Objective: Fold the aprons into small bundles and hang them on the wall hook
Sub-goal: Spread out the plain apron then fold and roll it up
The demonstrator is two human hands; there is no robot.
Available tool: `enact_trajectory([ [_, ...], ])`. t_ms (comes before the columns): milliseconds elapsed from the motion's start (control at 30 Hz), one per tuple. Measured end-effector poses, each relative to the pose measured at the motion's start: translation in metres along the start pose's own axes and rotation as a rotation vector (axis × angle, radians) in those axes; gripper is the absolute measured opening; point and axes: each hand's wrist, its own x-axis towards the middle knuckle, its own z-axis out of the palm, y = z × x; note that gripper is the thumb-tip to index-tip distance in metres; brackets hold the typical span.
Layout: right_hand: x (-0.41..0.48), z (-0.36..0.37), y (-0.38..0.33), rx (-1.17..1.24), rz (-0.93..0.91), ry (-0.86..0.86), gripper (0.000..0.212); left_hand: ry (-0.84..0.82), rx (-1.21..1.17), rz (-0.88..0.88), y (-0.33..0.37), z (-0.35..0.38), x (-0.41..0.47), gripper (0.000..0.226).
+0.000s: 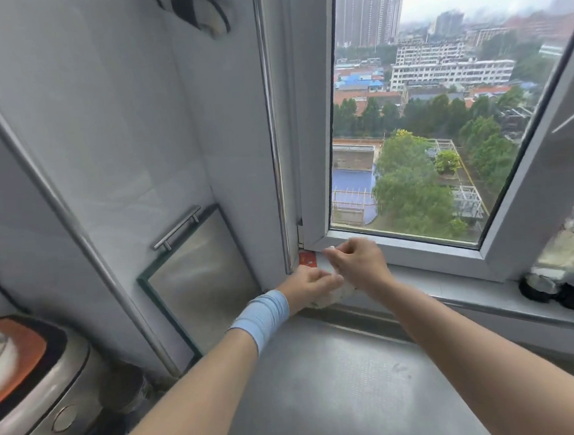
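So, left hand (309, 284): at the counter's (326, 386) far edge, near its far-left corner; fingers curled over a pale bundle (335, 297) and gripping it; a blue wristband (262, 317) sits on the wrist
Right hand (359, 263): just beyond the left one and touching it; fingers bent, tips pinching what looks like a thin pale strap (329, 253); blur makes the strap hard to be sure of
Bundle: small, whitish, crumpled; lies at the far edge of the counter where it meets the sill (456, 290); mostly hidden under both hands, only its near side showing
Dark cloth (200, 11): hangs high on the wall above the far-left corner, cut off by the top of the view; what holds it cannot be seen
Red card (306, 259): in the sill's left corner, just beyond the left hand's knuckles
Window frame (401, 242): white, its lower rail directly behind the right hand
Glass panel (201, 282): framed, with a bar handle; leans against the wall at the counter's left edge
Cooker (33, 374): steel with an orange-and-black top, at the near-left corner
Dark jars (559, 290): on the sill's right end, well apart from the hands
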Motion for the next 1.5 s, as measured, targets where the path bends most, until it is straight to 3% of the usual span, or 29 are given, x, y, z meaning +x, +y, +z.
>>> enact_trajectory([
  [133, 0.023, -0.004, -0.049, 0.059, -0.008, 0.045, 0.031, 0.204, 0.183, 0.112, 0.028, -0.034, 0.002, 0.028],
  [367, 0.029, -0.008, -0.143, 0.299, -0.038, 0.026, 0.028, 0.309, 0.324, 0.26, 0.085, -0.119, -0.001, 0.038],
  [467, 0.028, -0.016, -0.19, 0.34, -0.11, 0.114, 0.029, 0.262, 0.057, 0.345, 0.12, -0.15, -0.015, 0.023],
  [533, 0.03, -0.022, -0.218, 0.364, -0.173, 0.177, 0.03, 0.258, -0.082, 0.292, 0.146, -0.167, -0.018, 0.033],
  [700, 0.028, -0.037, -0.283, 0.33, -0.331, 0.25, 0.03, 0.145, 0.113, 0.151, 0.2, -0.218, -0.036, 0.051],
  [833, 0.026, -0.048, -0.327, 0.321, -0.343, 0.302, 0.027, 0.368, 0.186, 0.393, 0.229, -0.242, -0.046, 0.048],
  [1000, 0.032, -0.059, -0.38, 0.313, -0.401, 0.318, 0.025, 0.552, -0.149, 0.493, 0.266, -0.264, -0.055, 0.022],
  [1100, 0.038, -0.065, -0.411, 0.306, -0.431, 0.303, 0.027, 0.657, -0.284, 0.502, 0.288, -0.28, -0.055, 0.025],
  [1200, 0.046, -0.071, -0.436, 0.34, -0.416, 0.26, 0.023, 0.66, -0.33, 0.498, 0.306, -0.3, -0.052, 0.03],
  [1500, 0.084, -0.071, -0.465, 0.374, -0.455, 0.084, 0.023, 0.827, -0.072, 0.526, 0.335, -0.354, -0.029, 0.019],
])
